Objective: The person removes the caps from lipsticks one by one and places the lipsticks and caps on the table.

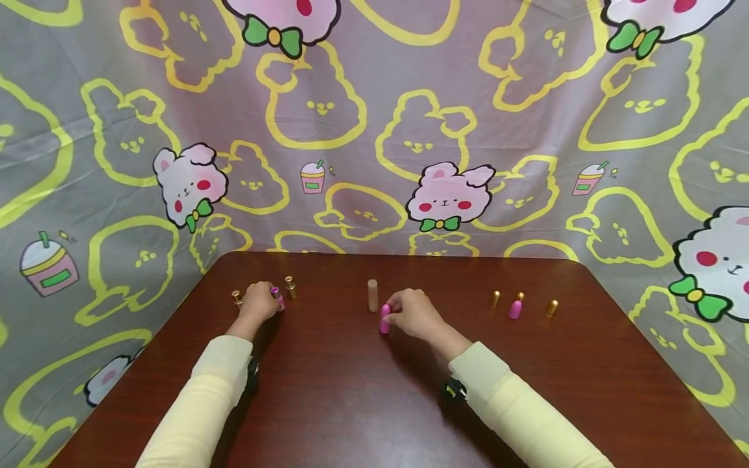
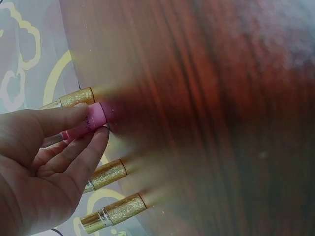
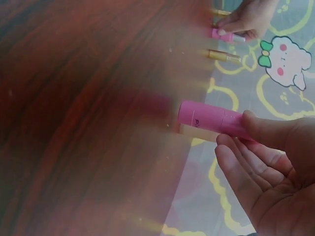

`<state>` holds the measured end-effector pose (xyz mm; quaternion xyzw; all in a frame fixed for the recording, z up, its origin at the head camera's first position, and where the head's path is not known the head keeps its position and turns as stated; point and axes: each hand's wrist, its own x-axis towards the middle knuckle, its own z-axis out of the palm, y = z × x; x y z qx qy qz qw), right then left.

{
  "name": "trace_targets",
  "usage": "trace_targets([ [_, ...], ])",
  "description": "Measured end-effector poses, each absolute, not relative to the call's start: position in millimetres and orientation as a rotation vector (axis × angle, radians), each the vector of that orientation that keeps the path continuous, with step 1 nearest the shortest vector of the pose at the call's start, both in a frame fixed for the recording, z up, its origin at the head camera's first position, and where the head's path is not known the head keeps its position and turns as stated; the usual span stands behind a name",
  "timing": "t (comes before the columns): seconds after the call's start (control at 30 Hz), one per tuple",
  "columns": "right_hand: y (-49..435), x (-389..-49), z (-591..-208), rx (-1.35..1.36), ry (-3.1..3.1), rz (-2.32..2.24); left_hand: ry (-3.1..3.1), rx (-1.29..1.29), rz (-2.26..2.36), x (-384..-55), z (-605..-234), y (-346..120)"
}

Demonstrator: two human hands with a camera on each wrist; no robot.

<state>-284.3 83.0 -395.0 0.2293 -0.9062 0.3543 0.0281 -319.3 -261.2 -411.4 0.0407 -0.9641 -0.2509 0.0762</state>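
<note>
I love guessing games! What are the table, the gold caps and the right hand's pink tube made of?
Table: glossy, maybe wood; dark grain streaks show. Gold caps: shiny metal or coated plastic; their glints fit both. Pink tube: likely smooth plastic, evenly coloured.

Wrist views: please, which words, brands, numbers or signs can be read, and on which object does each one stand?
"P": pink tube in the right hand; next letters unclear.
Pink tube in the left hand: dark lettering, too blurred to read.
Gold tubes: none readable.

Capped pink tube [image 3: 206, 116] reads "P…", uncapped pink tube [image 2: 97, 114] has illeg. ltrs.
</note>
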Motion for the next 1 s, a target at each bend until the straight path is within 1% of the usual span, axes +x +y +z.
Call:
trace_targets([
  [0.53,106,-278,-367,0.665,-2.746,1.211,-2.874,0.1,-0.78,-317,-414,-264],
  [1.0,131,-273,-344,0.637,-2.622,1.323,-2.844,0.158,-0.767,-310,-402,-266],
])
